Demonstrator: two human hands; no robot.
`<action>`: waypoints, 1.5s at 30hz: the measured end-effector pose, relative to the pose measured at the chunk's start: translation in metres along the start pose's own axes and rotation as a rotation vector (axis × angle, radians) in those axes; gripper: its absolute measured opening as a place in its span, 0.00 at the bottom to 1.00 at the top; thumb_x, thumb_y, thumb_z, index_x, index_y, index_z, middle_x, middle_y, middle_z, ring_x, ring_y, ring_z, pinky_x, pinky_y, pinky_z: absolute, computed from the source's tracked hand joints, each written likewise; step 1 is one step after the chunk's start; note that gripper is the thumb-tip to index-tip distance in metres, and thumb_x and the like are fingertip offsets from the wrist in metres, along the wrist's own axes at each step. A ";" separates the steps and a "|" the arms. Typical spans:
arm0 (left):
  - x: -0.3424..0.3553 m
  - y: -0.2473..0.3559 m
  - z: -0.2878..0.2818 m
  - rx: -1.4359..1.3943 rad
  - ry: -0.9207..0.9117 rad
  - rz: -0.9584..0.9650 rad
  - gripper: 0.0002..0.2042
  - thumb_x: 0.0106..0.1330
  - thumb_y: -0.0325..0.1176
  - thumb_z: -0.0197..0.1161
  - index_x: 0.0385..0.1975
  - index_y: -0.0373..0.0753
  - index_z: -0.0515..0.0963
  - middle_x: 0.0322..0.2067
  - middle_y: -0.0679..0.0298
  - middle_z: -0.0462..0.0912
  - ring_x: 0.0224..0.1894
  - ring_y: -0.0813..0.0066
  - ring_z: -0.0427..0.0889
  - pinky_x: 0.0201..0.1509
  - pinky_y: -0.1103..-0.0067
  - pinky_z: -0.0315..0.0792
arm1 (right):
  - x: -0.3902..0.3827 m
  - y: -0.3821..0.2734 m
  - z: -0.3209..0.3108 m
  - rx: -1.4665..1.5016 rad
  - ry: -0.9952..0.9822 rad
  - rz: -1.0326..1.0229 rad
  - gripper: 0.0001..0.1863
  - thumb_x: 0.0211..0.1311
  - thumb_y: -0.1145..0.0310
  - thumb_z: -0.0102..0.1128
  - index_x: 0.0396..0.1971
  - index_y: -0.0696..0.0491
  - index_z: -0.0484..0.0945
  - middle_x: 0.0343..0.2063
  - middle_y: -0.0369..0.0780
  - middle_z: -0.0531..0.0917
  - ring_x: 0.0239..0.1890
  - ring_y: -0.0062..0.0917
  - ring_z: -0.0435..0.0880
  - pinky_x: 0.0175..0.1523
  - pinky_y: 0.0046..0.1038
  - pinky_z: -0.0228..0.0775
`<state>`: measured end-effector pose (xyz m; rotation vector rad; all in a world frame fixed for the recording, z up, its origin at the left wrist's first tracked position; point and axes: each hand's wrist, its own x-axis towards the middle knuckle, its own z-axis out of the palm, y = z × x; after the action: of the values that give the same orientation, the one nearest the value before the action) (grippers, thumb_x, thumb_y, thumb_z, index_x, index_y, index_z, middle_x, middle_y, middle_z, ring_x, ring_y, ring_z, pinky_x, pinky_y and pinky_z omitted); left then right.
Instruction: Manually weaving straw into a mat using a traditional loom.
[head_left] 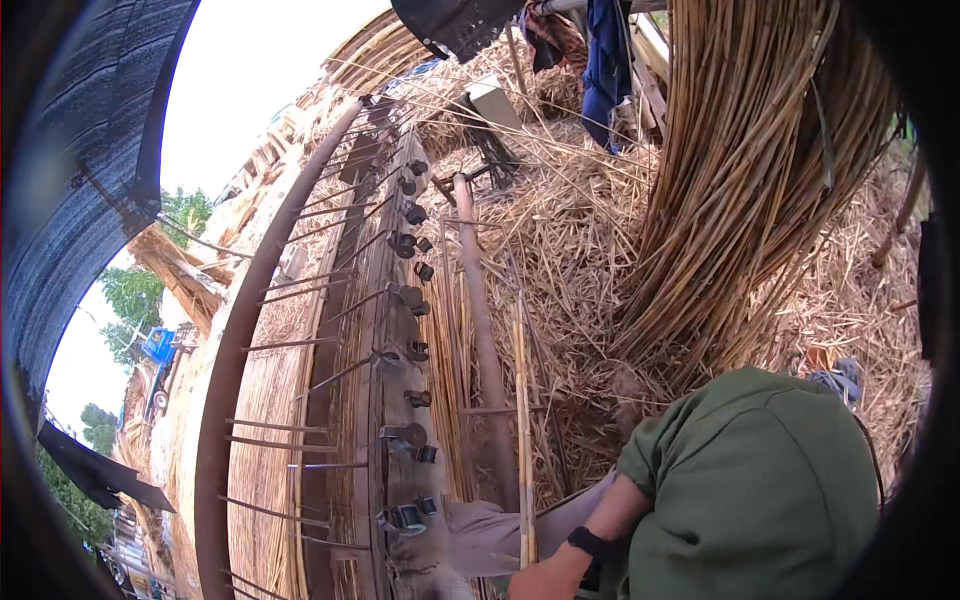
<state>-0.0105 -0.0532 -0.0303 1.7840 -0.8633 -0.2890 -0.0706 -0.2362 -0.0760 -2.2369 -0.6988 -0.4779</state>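
Note:
My right hand [548,580], with a dark band on its wrist, is at the lower edge, closed around the lower end of a few thin yellow reed stalks [525,430]. The stalks stick up away from it. The picture's edge cuts off most of the fingers. My left hand does not show. Beside the stalks runs a long weaving frame with a wooden beam [415,330], which carries a row of dark spools [410,297]. Behind the beam lies a woven reed mat [265,400].
A curved brown pipe [225,380] with thin rods edges the frame. Another pipe [485,330] stands nearer me. A big reed bundle [740,170] leans at the upper right over loose straw [570,250]. Blue cloth [605,75] hangs above; a blue vehicle [158,345] stands far left.

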 end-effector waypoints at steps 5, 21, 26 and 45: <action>0.002 0.004 0.005 -0.029 0.062 -0.020 0.23 0.68 0.41 0.53 0.58 0.34 0.66 0.49 0.49 0.75 0.47 0.65 0.75 0.51 0.73 0.69 | -0.004 0.003 -0.001 0.053 0.084 -0.046 0.17 0.59 0.54 0.56 0.41 0.49 0.73 0.33 0.43 0.79 0.34 0.42 0.79 0.35 0.43 0.70; 0.016 -0.006 -0.007 -0.160 0.264 -0.006 0.21 0.68 0.38 0.53 0.57 0.34 0.67 0.50 0.49 0.74 0.44 0.64 0.75 0.49 0.73 0.69 | 0.012 0.022 -0.003 0.207 0.065 -0.051 0.14 0.64 0.59 0.54 0.41 0.53 0.75 0.34 0.45 0.79 0.38 0.40 0.77 0.40 0.40 0.69; 0.017 -0.007 -0.009 -0.192 0.306 -0.007 0.21 0.68 0.37 0.52 0.57 0.33 0.67 0.50 0.49 0.74 0.43 0.63 0.75 0.48 0.73 0.69 | 0.011 0.020 -0.002 0.164 0.010 0.023 0.15 0.64 0.57 0.54 0.43 0.52 0.76 0.35 0.45 0.79 0.37 0.40 0.78 0.39 0.40 0.70; 0.010 -0.009 -0.013 -0.353 0.499 0.046 0.19 0.68 0.34 0.52 0.56 0.33 0.68 0.51 0.48 0.73 0.40 0.61 0.75 0.46 0.74 0.69 | 0.016 0.009 -0.033 -0.098 0.406 -0.146 0.13 0.65 0.57 0.52 0.39 0.51 0.77 0.32 0.41 0.78 0.36 0.37 0.78 0.39 0.38 0.70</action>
<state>0.0079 -0.0497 -0.0309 1.4125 -0.4608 0.0380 -0.0571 -0.2609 -0.0505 -2.0917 -0.6336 -1.0237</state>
